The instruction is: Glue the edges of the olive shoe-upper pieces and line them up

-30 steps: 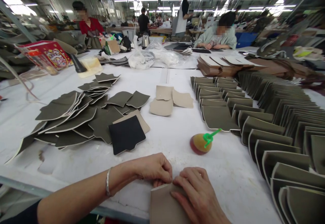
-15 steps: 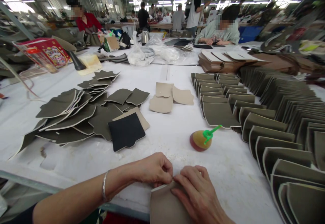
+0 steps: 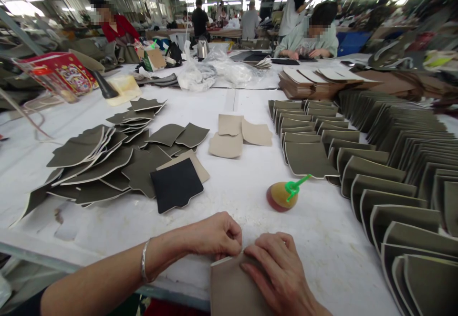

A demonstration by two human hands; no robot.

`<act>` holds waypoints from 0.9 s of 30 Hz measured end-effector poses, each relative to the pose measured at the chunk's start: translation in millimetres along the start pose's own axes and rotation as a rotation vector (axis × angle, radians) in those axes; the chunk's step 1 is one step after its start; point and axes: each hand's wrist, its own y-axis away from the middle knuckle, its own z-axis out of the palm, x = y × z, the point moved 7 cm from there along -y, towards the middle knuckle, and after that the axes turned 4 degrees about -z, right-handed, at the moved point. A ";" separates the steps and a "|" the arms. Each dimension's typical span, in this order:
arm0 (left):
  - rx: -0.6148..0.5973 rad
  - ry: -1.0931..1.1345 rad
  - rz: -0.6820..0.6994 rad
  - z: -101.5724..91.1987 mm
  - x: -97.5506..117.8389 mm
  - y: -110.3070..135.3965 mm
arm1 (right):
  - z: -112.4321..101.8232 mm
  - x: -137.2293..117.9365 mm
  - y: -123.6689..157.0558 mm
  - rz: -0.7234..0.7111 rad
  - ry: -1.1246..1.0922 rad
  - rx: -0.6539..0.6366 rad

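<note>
A beige leather-like piece (image 3: 231, 289) with a pale edge lies at the table's near edge, partly out of view at the bottom. My left hand (image 3: 218, 235) is curled closed in a pinch at the piece's far edge; the fingertips are partly hidden. My right hand (image 3: 277, 270) grips the same piece from the right, its thumb on top and fingers bent over the far edge, close to the left fingertips. Beyond my hands stands a squat bottle (image 3: 282, 196) of amber liquid with a green spout. Left of it lies a black piece (image 3: 178, 185) over a beige one.
Olive pieces (image 3: 89, 146) are heaped at the left. Three small beige pieces (image 3: 225, 145) lie mid-table. Rows of folded olive pieces (image 3: 379, 180) stand at the right, with a brown stack (image 3: 298, 89) behind. A clear plastic bag (image 3: 229, 68) and a person (image 3: 307, 39) are farther back.
The view has shifted slightly. Both hands stay at the beige piece's far edge with almost the same grip, and the things on the table have not moved.
</note>
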 end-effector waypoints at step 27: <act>-0.009 -0.053 -0.002 2.3 -5.2 4.7 | 8.5 2.1 2.7 -0.020 0.003 -0.079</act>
